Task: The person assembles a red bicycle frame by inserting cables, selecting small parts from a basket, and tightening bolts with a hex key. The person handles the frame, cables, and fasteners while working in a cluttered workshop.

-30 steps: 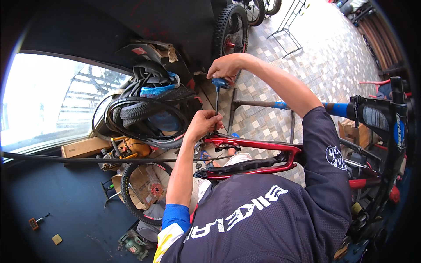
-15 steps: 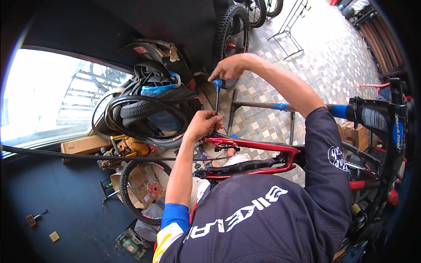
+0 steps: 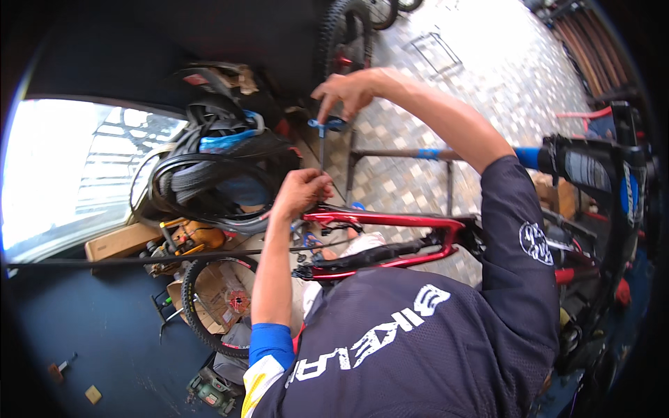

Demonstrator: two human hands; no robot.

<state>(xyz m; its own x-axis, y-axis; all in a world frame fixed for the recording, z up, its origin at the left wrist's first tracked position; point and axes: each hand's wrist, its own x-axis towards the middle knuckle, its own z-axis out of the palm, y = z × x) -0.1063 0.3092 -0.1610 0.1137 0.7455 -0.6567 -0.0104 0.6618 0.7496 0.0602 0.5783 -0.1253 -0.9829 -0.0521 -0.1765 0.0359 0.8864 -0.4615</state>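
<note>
A T-handle hex key [image 3: 327, 125] with a blue grip stands nearly upright over the end of a red bicycle frame [image 3: 390, 220]. My left hand [image 3: 301, 191] is closed, pinching the lower shaft just above the frame; the key's tip is hidden behind the fingers. Above the blue handle is my right hand [image 3: 348, 94], its fingers apart and one fingertip at the handle, without a grip round it. The frame lies across in front of me, and its far right end is near a black and blue repair stand clamp [image 3: 589, 167].
Tires and rims [image 3: 216, 174] are heaped on the left, beside a cardboard box [image 3: 122, 241]. A bicycle wheel [image 3: 191, 306] leans lower left, near a green bench grinder [image 3: 209, 393]. The stand's bar [image 3: 397, 154] crosses beyond the frame. More bicycles [image 3: 348, 35] are at the back.
The blue handle has turned, and my right hand's fingers have loosened and spread above it. My left hand stays at the shaft. The whole view has shifted and is slightly blurred.
</note>
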